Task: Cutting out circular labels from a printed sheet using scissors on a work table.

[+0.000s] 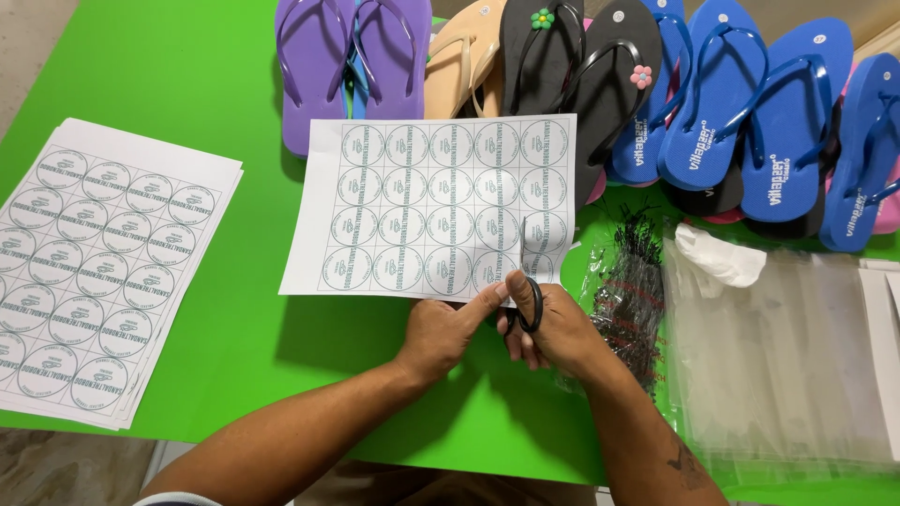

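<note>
Spreading across nearly the whole view, the green surface carries everything else, with a row of flip-flops in purple, tan, black and blue lined up along its far edge. To the right lie clear plastic bags beside a bundle of black plastic fasteners, and at the left sits a stack of printed label sheets, kept within reach. In the middle, a single label sheet of round labels lies flat, its near edge lifted slightly where both hands meet. The left hand pinches that edge with thumb and fingers, apparently to hold the paper taut. The right hand is closed around black-handled scissors, whose blades run up between two columns of circles, so the cut seems to follow the gap.
</note>
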